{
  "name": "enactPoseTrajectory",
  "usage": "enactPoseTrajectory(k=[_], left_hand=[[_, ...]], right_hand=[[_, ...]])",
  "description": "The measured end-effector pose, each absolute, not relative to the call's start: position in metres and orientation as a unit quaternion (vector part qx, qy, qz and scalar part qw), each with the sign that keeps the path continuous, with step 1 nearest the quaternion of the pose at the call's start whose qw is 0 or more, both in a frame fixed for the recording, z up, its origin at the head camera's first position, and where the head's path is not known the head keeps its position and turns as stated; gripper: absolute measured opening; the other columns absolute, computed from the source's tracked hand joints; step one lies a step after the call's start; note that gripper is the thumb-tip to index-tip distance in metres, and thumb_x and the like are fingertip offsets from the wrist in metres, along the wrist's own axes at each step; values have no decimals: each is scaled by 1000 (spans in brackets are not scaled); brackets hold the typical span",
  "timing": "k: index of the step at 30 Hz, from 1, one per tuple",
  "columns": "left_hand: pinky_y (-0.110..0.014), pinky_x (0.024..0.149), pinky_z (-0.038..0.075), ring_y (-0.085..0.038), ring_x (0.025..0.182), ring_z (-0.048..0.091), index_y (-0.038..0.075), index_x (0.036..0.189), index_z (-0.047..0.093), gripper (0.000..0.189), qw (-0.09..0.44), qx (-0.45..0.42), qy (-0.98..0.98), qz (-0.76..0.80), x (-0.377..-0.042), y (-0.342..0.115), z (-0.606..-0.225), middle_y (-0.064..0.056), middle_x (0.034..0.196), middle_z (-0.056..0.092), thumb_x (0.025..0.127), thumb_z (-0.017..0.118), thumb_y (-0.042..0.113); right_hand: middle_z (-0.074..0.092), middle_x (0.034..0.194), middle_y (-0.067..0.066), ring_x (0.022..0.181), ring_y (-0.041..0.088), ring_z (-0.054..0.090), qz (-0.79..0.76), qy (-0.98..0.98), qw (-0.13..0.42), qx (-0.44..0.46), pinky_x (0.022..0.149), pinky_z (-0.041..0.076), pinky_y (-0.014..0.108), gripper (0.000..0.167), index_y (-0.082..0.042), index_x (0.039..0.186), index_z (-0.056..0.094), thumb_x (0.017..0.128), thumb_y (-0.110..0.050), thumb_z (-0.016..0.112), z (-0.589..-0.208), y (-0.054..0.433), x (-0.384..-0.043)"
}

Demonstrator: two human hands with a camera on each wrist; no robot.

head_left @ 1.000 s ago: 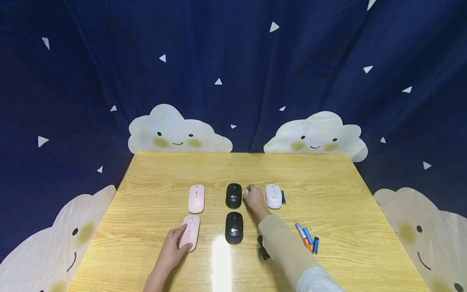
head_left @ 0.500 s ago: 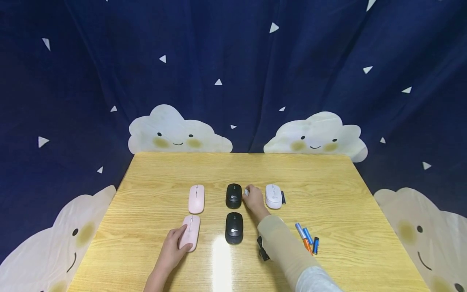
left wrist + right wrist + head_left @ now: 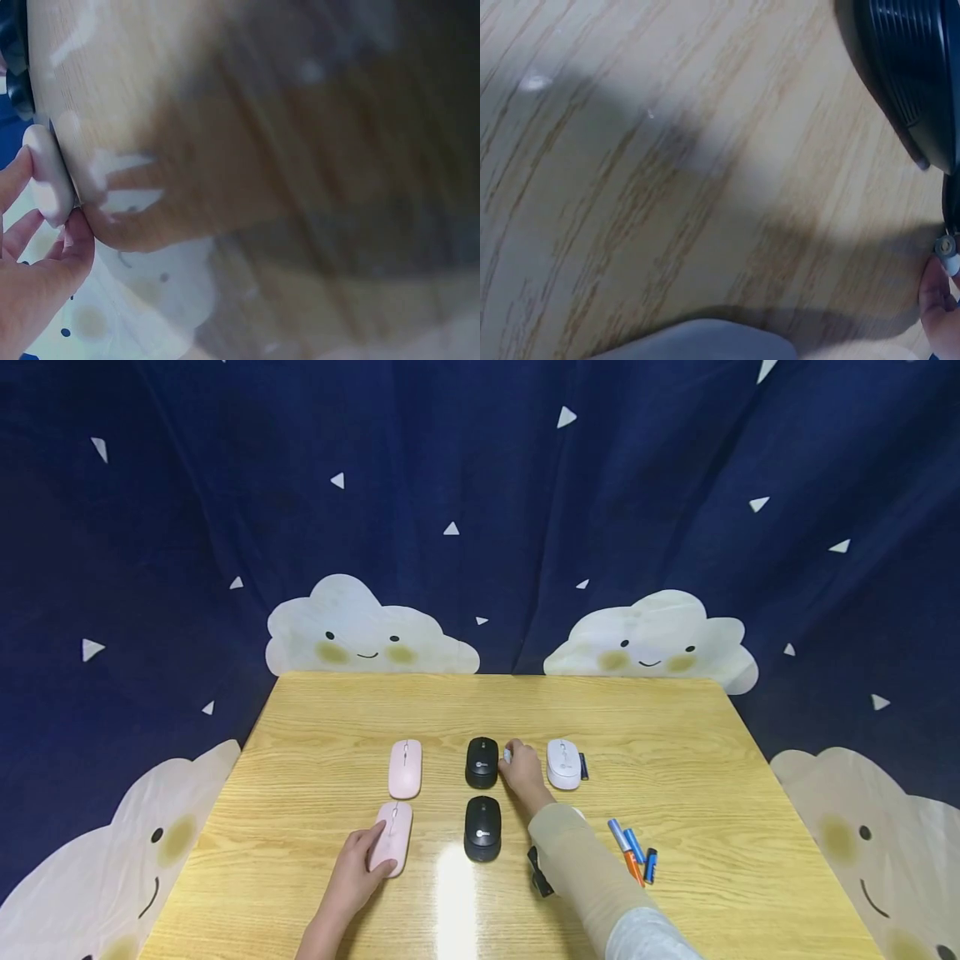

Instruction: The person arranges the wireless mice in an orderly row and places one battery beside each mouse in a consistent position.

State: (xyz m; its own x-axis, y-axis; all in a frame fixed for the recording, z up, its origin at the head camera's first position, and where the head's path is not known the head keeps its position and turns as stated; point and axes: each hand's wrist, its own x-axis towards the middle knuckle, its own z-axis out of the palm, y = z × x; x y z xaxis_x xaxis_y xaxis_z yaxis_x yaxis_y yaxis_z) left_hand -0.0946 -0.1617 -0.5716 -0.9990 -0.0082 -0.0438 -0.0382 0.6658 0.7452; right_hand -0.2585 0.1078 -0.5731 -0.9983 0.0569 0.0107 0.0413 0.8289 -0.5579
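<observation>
Pink mouse [image 3: 393, 842] clasped in L grip [image 3: 357, 865]; R grip [image 3: 527, 774] stretched fwd, pinching batt. [image 3: 946, 256] nr far blk mouse [image 3: 482, 763].

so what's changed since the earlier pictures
Nothing visibly moved, was taken hold of or let go. The left hand still holds the nearer pink mouse; the right hand still pinches a small pale cylinder beside the farther black mouse.
</observation>
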Motion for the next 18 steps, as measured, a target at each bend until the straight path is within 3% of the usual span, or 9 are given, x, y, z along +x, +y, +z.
enactPoseTrajectory(k=[8,18], left_hand=[[-48,93,43,-38,106,51,-2,130,46,61,18,-14,912,409,-94,-162,-572,-22,116,49,76,72,10],[-47,92,44,-37,106,52,-2,130,46,61,17,-14,914,404,-94,-161,-572,-22,115,50,76,72,10]], right_hand=[[59,85,16,77,29,58,291,-956,35,-10,68,51,41,26,0,100,59,75,-6,65,-577,108,-257],[59,86,16,78,29,57,295,-955,24,-9,69,51,41,27,0,102,58,76,-7,65,-575,108,-256]])
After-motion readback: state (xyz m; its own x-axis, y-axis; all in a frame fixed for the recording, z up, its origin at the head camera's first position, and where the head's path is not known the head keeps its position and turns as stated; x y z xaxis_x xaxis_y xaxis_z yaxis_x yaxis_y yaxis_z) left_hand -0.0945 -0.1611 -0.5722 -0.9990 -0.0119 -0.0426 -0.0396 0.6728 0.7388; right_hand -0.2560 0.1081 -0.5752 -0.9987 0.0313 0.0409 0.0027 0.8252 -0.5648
